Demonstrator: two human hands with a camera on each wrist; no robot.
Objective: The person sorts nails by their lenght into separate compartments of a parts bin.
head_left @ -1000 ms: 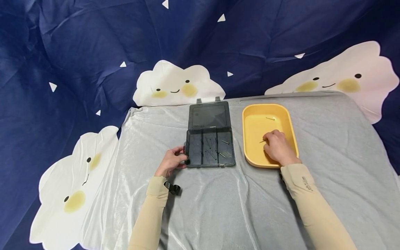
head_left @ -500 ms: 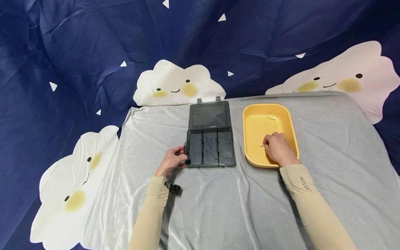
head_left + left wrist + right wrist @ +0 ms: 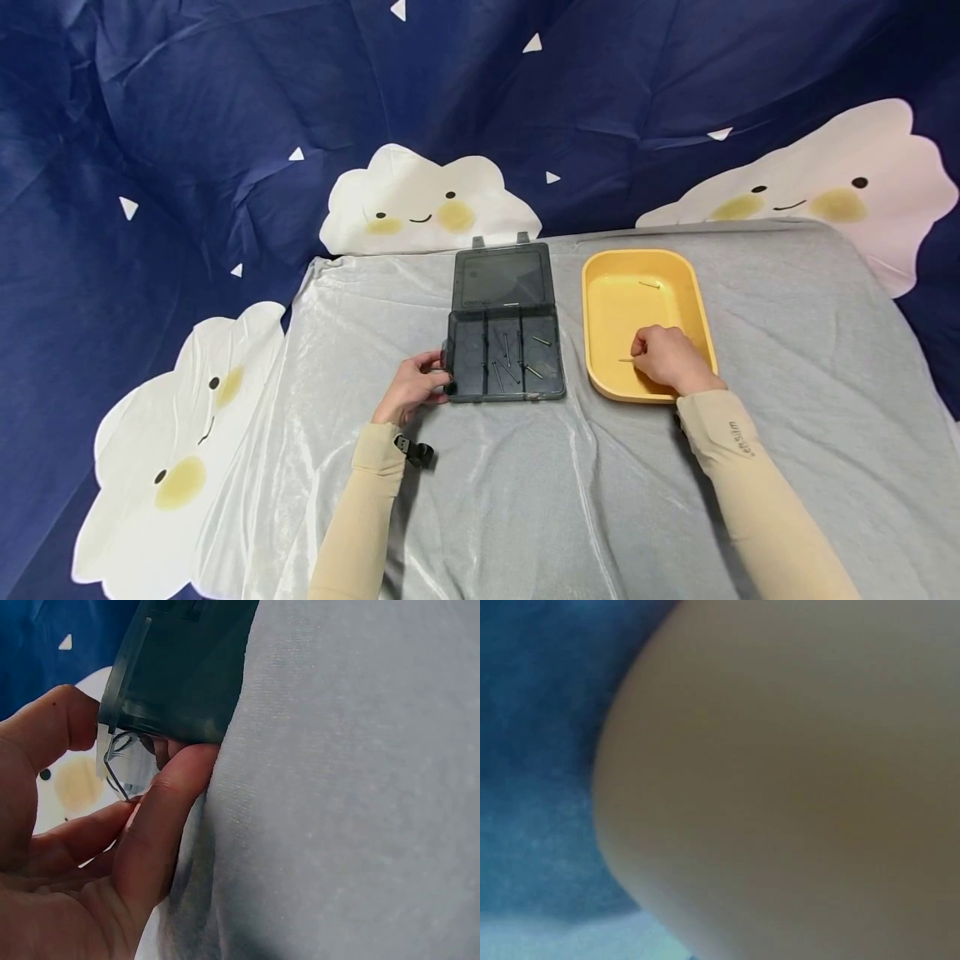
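In the head view my left hand [image 3: 411, 385] grips the left side of the dark see-through compartment box [image 3: 467, 354], whose lid lies folded back. The left wrist view shows the thumb and fingers around the end of the box [image 3: 176, 682]. Several long grey pins, screws or nails, lie in its middle compartment, and short brass-coloured ones in the right. My right hand [image 3: 670, 358] is down inside the yellow tray [image 3: 592, 333], pinching a thin brass-coloured screw [image 3: 626, 360] that sticks out leftward from the fingertips. Blurred yellow-brown fills most of the right wrist view, hiding the fingers.
Another thin screw [image 3: 649, 285] lies near the far end of the tray. Box and tray stand side by side on a grey cloth [image 3: 517, 483] with wrinkles. A dark blue curtain [image 3: 465, 75] with white clouds hangs behind.
My right hand has shifted slightly toward me inside the tray, and the screw at its fingertips has swung to lie nearly level. The left hand and box have stayed put.
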